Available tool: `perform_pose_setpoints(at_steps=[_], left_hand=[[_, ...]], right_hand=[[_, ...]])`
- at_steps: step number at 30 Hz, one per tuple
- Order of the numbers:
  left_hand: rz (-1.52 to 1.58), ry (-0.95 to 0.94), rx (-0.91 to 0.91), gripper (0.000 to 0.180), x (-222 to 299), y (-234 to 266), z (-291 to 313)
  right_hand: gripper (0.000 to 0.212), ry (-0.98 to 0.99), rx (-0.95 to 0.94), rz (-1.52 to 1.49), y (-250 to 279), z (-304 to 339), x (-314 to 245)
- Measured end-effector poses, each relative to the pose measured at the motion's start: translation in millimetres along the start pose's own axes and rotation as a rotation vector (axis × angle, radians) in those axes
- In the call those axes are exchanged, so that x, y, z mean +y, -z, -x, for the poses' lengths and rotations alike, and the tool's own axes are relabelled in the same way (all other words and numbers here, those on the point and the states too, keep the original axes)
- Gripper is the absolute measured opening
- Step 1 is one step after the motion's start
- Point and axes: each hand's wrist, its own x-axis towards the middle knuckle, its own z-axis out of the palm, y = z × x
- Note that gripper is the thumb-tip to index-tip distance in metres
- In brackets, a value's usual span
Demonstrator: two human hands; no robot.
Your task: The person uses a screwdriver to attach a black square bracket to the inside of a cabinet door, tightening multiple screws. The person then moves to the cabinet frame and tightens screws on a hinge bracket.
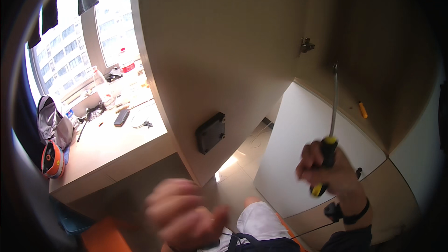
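My right hand (324, 168) is closed around the black and yellow handle of a long screwdriver (334, 107). Its metal shaft points up, with the tip by the shaded cabinet side, below and to the right of a metal hinge (306, 45). Blurred by motion, my left hand (184, 214) is curled into a fist below the cabinet door (224, 42); whatever its fingers may hold is hidden. A dark rectangular box-like fitting (211, 133) sits low on the door. An orange-handled tool (363, 110) lies inside the cabinet.
Left of the door, a desk (107, 144) by the window carries plastic bottles (126, 60), a dark case (122, 117), cables and a grey bag (53, 121). A white panel (298, 158) stands beneath the cabinet. Something orange (105, 235) is at lower left.
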Motion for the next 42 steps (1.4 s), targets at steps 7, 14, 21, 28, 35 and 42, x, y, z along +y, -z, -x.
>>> perform_pose_setpoints(at_steps=[7, 14, 21, 28, 35, 42], left_hand=[[0.310, 0.399, -0.503, 0.025, 25.6, -10.8, 40.0], [0.369, 0.586, -0.414, 0.013, 11.6, -7.7, 76.8], [0.589, 0.927, 0.041, 0.009, 27.6, 2.3, 69.4], [0.625, 0.944, -0.207, 0.013, 34.2, -10.5, 45.0], [0.644, 0.923, -0.287, 0.015, 36.0, -28.4, 41.0], [0.632, 0.979, -0.372, 0.015, 31.1, -23.2, 43.6]], right_hand=[[0.031, -0.114, -0.245, 0.015, -33.3, 0.6, 61.3], [0.036, -0.014, -0.195, -0.021, -27.3, -1.0, 124.1], [0.037, 0.248, -0.352, 0.490, 0.2, 16.3, 160.8], [0.045, 0.119, -0.237, 0.466, 20.5, 27.7, 145.0], [0.038, 0.105, -0.292, 0.514, 42.3, 25.7, 142.7], [0.037, 0.138, -0.277, 0.638, 44.9, 20.5, 136.6]])
